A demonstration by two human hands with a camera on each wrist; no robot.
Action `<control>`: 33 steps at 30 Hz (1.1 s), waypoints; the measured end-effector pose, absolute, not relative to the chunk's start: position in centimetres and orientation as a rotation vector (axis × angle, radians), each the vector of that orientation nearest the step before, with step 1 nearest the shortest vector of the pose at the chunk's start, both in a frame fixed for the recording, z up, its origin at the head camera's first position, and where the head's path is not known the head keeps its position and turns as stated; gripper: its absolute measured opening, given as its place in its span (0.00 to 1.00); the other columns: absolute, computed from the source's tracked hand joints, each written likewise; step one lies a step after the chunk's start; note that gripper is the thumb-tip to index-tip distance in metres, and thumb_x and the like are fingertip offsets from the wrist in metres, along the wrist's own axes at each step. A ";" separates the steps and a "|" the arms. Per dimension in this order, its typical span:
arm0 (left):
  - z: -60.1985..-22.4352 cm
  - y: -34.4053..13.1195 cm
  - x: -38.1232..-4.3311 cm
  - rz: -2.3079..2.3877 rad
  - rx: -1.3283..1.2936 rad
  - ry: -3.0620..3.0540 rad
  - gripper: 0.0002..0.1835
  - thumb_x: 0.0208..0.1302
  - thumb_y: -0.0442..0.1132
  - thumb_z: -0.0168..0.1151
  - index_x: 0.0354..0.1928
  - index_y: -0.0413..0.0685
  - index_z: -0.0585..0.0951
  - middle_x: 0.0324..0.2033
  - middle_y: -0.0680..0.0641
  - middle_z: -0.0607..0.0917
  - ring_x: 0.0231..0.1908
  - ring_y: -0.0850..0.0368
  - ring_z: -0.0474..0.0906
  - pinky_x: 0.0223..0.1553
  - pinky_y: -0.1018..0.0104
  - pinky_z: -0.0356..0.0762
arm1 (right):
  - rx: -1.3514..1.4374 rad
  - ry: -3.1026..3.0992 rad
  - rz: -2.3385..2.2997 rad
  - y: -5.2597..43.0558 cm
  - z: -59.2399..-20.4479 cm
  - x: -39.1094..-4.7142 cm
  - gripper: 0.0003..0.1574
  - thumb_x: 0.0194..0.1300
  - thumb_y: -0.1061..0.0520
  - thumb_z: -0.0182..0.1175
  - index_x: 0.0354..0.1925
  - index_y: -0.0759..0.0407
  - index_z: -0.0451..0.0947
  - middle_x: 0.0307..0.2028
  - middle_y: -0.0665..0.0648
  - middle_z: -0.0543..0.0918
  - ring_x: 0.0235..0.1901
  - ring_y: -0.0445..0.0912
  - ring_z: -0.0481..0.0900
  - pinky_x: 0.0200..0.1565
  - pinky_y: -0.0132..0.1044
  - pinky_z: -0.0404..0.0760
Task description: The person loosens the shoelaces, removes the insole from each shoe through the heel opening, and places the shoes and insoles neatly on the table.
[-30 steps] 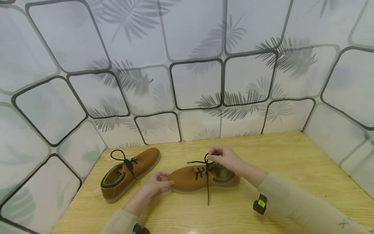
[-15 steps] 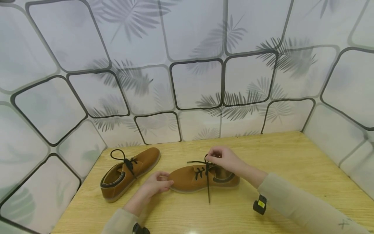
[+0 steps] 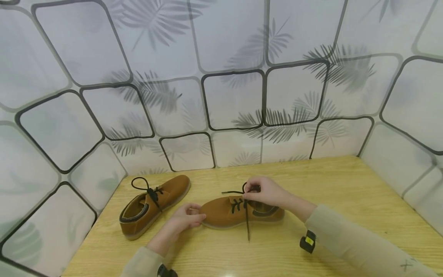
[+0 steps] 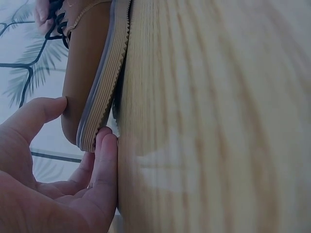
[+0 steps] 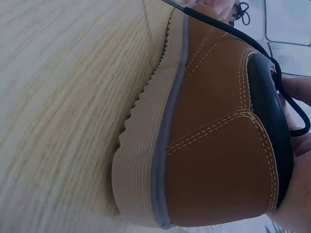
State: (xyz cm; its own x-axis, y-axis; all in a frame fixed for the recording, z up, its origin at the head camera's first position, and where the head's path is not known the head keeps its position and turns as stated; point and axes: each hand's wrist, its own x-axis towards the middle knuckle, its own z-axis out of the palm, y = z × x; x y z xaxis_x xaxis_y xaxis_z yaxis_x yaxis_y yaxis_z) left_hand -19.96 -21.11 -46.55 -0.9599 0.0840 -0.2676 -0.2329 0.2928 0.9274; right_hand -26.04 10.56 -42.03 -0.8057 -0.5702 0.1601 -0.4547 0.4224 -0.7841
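Note:
A brown shoe [image 3: 218, 211] with black laces lies sole-down on the table, its toe to the left. At that toe my left hand [image 3: 187, 216] holds on, thumb on the upper and fingertips under the sole edge, as the left wrist view shows. Over the shoe's opening, my right hand [image 3: 264, 191] pinches the black shoelace [image 3: 247, 219] near the knot; its fingers partly hide the loop. One lace end hangs down the near side, and another points left. The right wrist view shows the heel [image 5: 214, 179] close up, with a lace loop [image 5: 296, 109] by the fingers.
A second brown shoe [image 3: 138, 227], its lace tied in a bow, stands at the left, toe pointing back right. The wooden table [image 3: 328, 184] meets patterned walls [image 3: 235, 100] at the back and sides.
My right hand has dipped slightly toward the knot, its fingers lower over the laces. The hanging lace end has shifted a little to the right. The left hand and both shoes have stayed put.

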 end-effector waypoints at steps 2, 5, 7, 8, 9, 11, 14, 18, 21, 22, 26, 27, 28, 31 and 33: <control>-46.5 -21.1 -19.9 1.721 -0.138 2.300 0.30 0.67 0.32 0.71 0.66 0.27 0.72 0.53 0.33 0.81 0.42 0.56 0.85 0.51 0.59 0.91 | -0.893 2.533 -1.354 10.6 -42.2 -26.2 0.08 0.71 0.56 0.69 0.37 0.58 0.82 0.36 0.54 0.84 0.34 0.42 0.76 0.40 0.33 0.78; -46.4 -21.1 -19.9 1.720 -0.138 2.303 0.30 0.66 0.32 0.71 0.66 0.27 0.72 0.53 0.33 0.80 0.42 0.55 0.85 0.51 0.59 0.91 | -0.819 2.529 -1.390 10.6 -42.2 -26.3 0.07 0.72 0.56 0.68 0.37 0.58 0.82 0.39 0.54 0.84 0.38 0.43 0.77 0.44 0.37 0.79; -46.3 -21.1 -19.8 1.717 -0.131 2.309 0.30 0.66 0.32 0.71 0.66 0.27 0.72 0.54 0.32 0.80 0.43 0.55 0.85 0.51 0.60 0.91 | -0.778 2.525 -1.416 10.6 -42.3 -26.3 0.08 0.72 0.56 0.68 0.37 0.59 0.82 0.40 0.54 0.85 0.40 0.44 0.78 0.46 0.38 0.79; -46.3 -21.1 -19.7 1.714 -0.130 2.310 0.30 0.66 0.32 0.71 0.66 0.27 0.72 0.54 0.32 0.80 0.43 0.55 0.85 0.52 0.60 0.91 | -0.754 2.518 -1.434 10.6 -42.3 -26.3 0.08 0.73 0.56 0.67 0.37 0.59 0.82 0.40 0.54 0.85 0.41 0.44 0.78 0.47 0.38 0.80; -46.3 -21.1 -19.7 1.712 -0.130 2.313 0.30 0.66 0.33 0.71 0.66 0.27 0.72 0.54 0.32 0.80 0.43 0.55 0.86 0.52 0.59 0.91 | -0.729 2.508 -1.455 10.6 -42.2 -26.3 0.08 0.73 0.56 0.67 0.37 0.59 0.82 0.40 0.55 0.85 0.41 0.44 0.79 0.47 0.38 0.80; -46.2 -21.1 -19.7 1.710 -0.133 2.315 0.30 0.66 0.33 0.71 0.66 0.28 0.72 0.54 0.32 0.80 0.43 0.55 0.86 0.52 0.59 0.90 | -0.694 2.484 -1.502 10.7 -42.1 -26.2 0.08 0.74 0.56 0.67 0.38 0.61 0.82 0.40 0.55 0.85 0.41 0.44 0.79 0.47 0.37 0.81; -46.2 -21.1 -19.7 1.712 -0.139 2.315 0.30 0.66 0.32 0.71 0.66 0.28 0.72 0.54 0.33 0.81 0.43 0.55 0.85 0.52 0.59 0.90 | -0.624 2.437 -1.598 10.7 -42.1 -26.3 0.09 0.75 0.56 0.65 0.41 0.62 0.82 0.42 0.56 0.86 0.43 0.46 0.80 0.48 0.37 0.81; -46.2 -21.0 -19.7 1.717 -0.143 2.315 0.29 0.66 0.32 0.71 0.65 0.28 0.72 0.52 0.33 0.81 0.42 0.55 0.85 0.52 0.59 0.91 | -0.577 2.380 -1.708 10.9 -42.1 -26.5 0.11 0.77 0.57 0.62 0.44 0.66 0.80 0.41 0.55 0.83 0.43 0.47 0.78 0.48 0.37 0.79; -46.2 -21.0 -19.8 1.720 -0.144 2.314 0.29 0.66 0.32 0.71 0.65 0.29 0.72 0.52 0.34 0.81 0.42 0.55 0.85 0.51 0.59 0.91 | -0.570 2.355 -1.746 11.0 -42.0 -26.5 0.12 0.78 0.57 0.60 0.45 0.68 0.79 0.38 0.53 0.79 0.40 0.45 0.75 0.45 0.35 0.79; -46.2 -21.0 -19.8 1.722 -0.142 2.313 0.29 0.66 0.32 0.71 0.65 0.29 0.73 0.52 0.34 0.81 0.42 0.55 0.85 0.51 0.59 0.91 | -0.570 2.348 -1.751 11.0 -42.0 -26.5 0.12 0.78 0.58 0.60 0.45 0.68 0.79 0.37 0.52 0.78 0.39 0.45 0.75 0.44 0.35 0.79; -46.3 -21.0 -19.8 1.721 -0.142 2.314 0.29 0.66 0.32 0.71 0.65 0.28 0.73 0.52 0.34 0.81 0.42 0.55 0.85 0.51 0.60 0.91 | -0.595 2.330 -1.745 11.1 -41.8 -26.3 0.09 0.77 0.61 0.58 0.44 0.69 0.77 0.32 0.50 0.76 0.35 0.43 0.74 0.39 0.33 0.77; -46.3 -21.0 -19.8 1.720 -0.142 2.315 0.29 0.66 0.32 0.71 0.65 0.28 0.73 0.52 0.34 0.81 0.42 0.55 0.85 0.51 0.60 0.91 | -0.606 2.333 -1.735 11.0 -41.8 -26.3 0.09 0.76 0.61 0.57 0.44 0.69 0.77 0.31 0.49 0.76 0.34 0.43 0.73 0.37 0.32 0.77; -46.3 -21.0 -19.8 1.720 -0.141 2.314 0.29 0.66 0.32 0.71 0.65 0.28 0.73 0.51 0.34 0.81 0.41 0.55 0.85 0.51 0.60 0.91 | -0.617 2.339 -1.720 11.0 -41.8 -26.2 0.09 0.76 0.62 0.57 0.43 0.69 0.77 0.30 0.49 0.75 0.33 0.42 0.73 0.36 0.33 0.76; -46.3 -21.0 -19.8 1.718 -0.138 2.315 0.29 0.66 0.32 0.71 0.65 0.28 0.72 0.51 0.34 0.81 0.41 0.56 0.85 0.50 0.60 0.91 | -0.647 2.387 -1.651 10.8 -41.9 -26.1 0.09 0.76 0.61 0.59 0.43 0.68 0.79 0.30 0.50 0.77 0.32 0.42 0.72 0.35 0.33 0.74; -46.3 -21.0 -19.9 1.721 -0.138 2.313 0.29 0.66 0.32 0.71 0.65 0.28 0.72 0.51 0.34 0.81 0.41 0.56 0.85 0.50 0.59 0.91 | -0.675 2.435 -1.596 10.7 -41.9 -26.1 0.09 0.75 0.60 0.62 0.42 0.67 0.81 0.33 0.52 0.81 0.34 0.41 0.75 0.37 0.33 0.78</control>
